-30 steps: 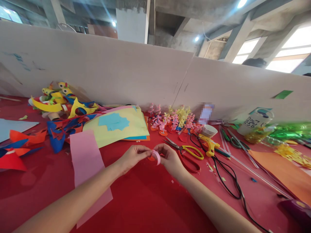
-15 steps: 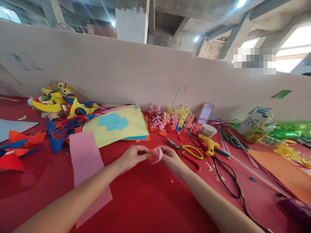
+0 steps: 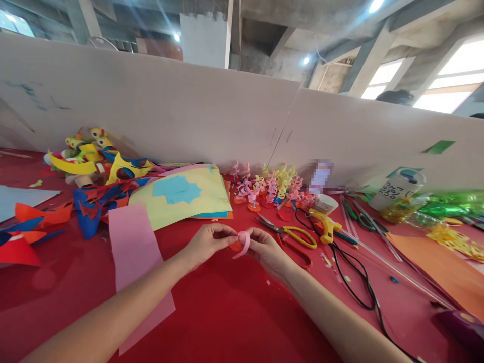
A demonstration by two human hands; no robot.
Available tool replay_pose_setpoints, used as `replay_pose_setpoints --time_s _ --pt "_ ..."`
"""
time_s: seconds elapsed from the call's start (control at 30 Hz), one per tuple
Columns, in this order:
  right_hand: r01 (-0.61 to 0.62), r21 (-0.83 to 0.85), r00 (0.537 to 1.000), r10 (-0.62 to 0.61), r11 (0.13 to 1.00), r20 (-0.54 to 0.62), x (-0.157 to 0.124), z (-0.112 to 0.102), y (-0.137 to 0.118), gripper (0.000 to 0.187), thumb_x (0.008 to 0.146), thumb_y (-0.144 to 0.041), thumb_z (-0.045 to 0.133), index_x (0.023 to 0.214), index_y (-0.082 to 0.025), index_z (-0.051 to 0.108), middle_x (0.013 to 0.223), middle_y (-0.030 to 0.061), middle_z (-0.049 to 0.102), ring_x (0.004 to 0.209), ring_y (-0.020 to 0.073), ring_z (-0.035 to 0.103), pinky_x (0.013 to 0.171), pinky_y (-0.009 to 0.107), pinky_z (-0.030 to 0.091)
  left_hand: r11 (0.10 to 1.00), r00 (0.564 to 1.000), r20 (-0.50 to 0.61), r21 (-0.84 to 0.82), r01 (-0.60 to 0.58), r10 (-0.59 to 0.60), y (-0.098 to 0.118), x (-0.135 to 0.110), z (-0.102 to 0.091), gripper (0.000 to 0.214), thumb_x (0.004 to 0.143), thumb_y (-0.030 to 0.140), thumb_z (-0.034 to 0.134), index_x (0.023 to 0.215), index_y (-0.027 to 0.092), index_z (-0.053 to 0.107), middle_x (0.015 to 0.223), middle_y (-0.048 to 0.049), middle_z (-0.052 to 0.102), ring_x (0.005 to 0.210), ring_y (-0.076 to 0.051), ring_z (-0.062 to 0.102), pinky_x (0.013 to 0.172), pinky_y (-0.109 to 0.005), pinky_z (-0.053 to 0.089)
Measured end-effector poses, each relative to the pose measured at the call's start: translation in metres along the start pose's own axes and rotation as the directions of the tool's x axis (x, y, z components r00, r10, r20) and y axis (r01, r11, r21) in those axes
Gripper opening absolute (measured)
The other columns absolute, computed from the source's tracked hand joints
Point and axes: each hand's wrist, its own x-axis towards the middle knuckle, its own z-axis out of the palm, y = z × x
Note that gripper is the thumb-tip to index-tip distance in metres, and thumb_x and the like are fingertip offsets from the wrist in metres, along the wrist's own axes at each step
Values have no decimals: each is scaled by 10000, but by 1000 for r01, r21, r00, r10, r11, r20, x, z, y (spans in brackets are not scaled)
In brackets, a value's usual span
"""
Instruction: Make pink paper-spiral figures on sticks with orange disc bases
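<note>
Over the red table, my left hand [image 3: 212,244] pinches an orange-red paper disc [image 3: 236,245] between thumb and fingers. Curling beside the disc is a pink paper strip [image 3: 246,246], which the fingers of my right hand [image 3: 266,249] pinch. The strip's loop touches or overlaps the disc; the exact joint is hidden by fingertips. Behind my hands stand several finished-looking pink and yellow paper curls [image 3: 270,189] on round orange-red bases. Scissors with yellow handles [image 3: 298,234] lie just beyond my right hand.
A yellow glue gun [image 3: 325,227] with a black cable [image 3: 365,277] lies to the right. Pink paper [image 3: 136,272] and a paper stack [image 3: 189,199] lie left. Paper masks [image 3: 91,206] sit further left. A white board [image 3: 151,101] closes off the back.
The pink strip has shifted slightly left and its free end hangs a little lower. The orange-red disc has tilted, showing more of its face. Both hands keep nearly the same place.
</note>
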Motion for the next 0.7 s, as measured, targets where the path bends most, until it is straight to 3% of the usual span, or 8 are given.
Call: replay_pose_setpoints --time_s 0.2,0.4,0.53,0.7 --pt "8 -90 1000 -8 996 -1 3 -3 1 264 573 -352 784 695 -165 643 612 -37 598 547 65 506 590 205 417 969 988 -72 215 -121 140 2 -1 2 127 711 290 636 734 184 702 751 -32 694 727 -179 609 700 -276 452" --pt "188 -373 979 -205 909 -5 5 -2 3 199 627 -312 720 714 -167 615 645 -17 600 597 105 530 596 235 419 886 949 -114 404 -226 294 0 -3 5 112 743 256 586 705 188 667 737 -22 667 733 -169 591 692 -266 441" --pt "335 -497 920 -391 801 -10 2 1 3 150 672 -258 665 778 -189 586 747 -6 600 691 131 558 643 251 443 864 942 -128 452 -222 309 3 -4 6 91 739 220 563 678 192 625 718 -7 650 734 -165 588 709 -265 438" --pt "292 -527 928 -369 798 -45 1 0 1 128 700 -289 625 746 -170 608 721 12 602 661 138 552 629 262 445 872 944 -132 438 -219 303 5 -5 8 89 734 224 560 674 183 609 714 -10 644 723 -166 586 699 -273 443"
